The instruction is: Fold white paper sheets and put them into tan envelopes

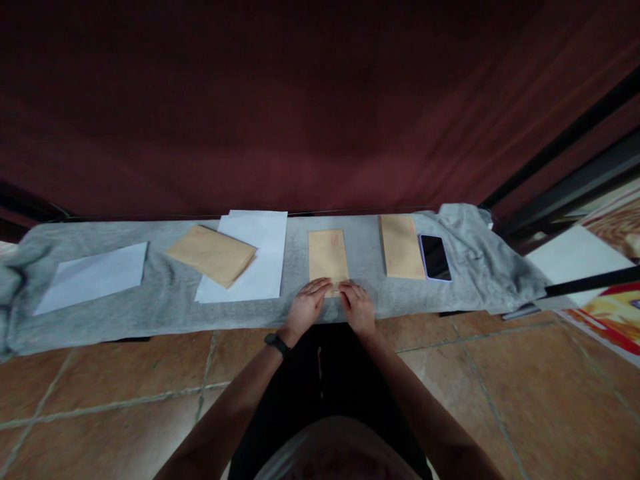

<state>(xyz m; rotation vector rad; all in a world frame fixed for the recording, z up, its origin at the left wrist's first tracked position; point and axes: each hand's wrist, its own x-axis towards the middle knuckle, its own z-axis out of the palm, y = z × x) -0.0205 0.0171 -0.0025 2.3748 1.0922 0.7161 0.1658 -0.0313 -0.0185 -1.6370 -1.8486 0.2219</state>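
A tan paper envelope (327,252) lies upright in front of me on the grey cloth, with small red print near its top right. My left hand (306,308) has its fingers closed at the envelope's near edge, on the flap end. From the other side my right hand (359,308) grips the same edge, its fingertips almost meeting the left ones. The fingers partly hide that end of the envelope. To the left, a stack of tan envelopes (213,255) lies slanted over white paper sheets (267,257). Another tan envelope pile (401,247) is on the right.
A phone (435,258) with a dark screen touches the right pile. A folded white sheet (95,277) lies at the far left. Grey cloth (165,307) covers the narrow bench, bunched at the right end. A dark red curtain (320,133) hangs behind; floor tiles show in front.
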